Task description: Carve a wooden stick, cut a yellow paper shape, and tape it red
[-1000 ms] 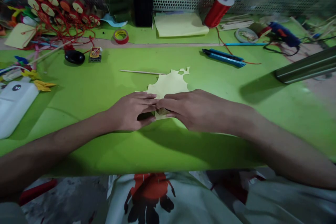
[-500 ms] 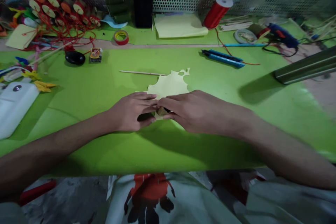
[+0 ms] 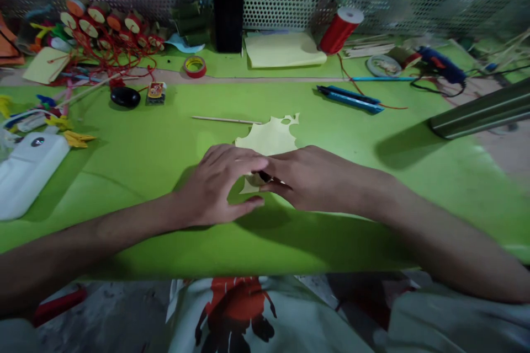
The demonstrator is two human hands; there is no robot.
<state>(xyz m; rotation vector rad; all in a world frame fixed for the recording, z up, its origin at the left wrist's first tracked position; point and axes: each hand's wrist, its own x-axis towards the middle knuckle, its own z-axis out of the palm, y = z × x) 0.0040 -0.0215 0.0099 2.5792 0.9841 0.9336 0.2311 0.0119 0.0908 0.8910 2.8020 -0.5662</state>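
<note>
On the green table top lies a pale yellow sheet of paper (image 3: 271, 135) with a scalloped, cut-out edge. My right hand (image 3: 317, 179) is closed over the paper's near part, thumb and fingers pinched around a small dark thing (image 3: 265, 176) that is mostly hidden. My left hand (image 3: 219, 185) arches over the left side of the paper, thumb apart from the fingers. Its fingertips meet the fingers of my right hand. Just beyond the paper, a thin wooden stick (image 3: 226, 119) reaches out to the left.
A blue box cutter (image 3: 351, 100) lies at the right, near a metal cylinder (image 3: 476, 107). Behind are a red thread spool (image 3: 342, 30), a glue gun (image 3: 443, 69) and a tape roll (image 3: 194, 66). At left are a matchbox (image 3: 156, 93), a black mouse-shaped object (image 3: 125, 97) and a white device (image 3: 33, 174).
My left hand has turned and its thumb has spread further from the fingers. The right hand stays pinched at nearly the same spot. The whole view has shifted slightly.
</note>
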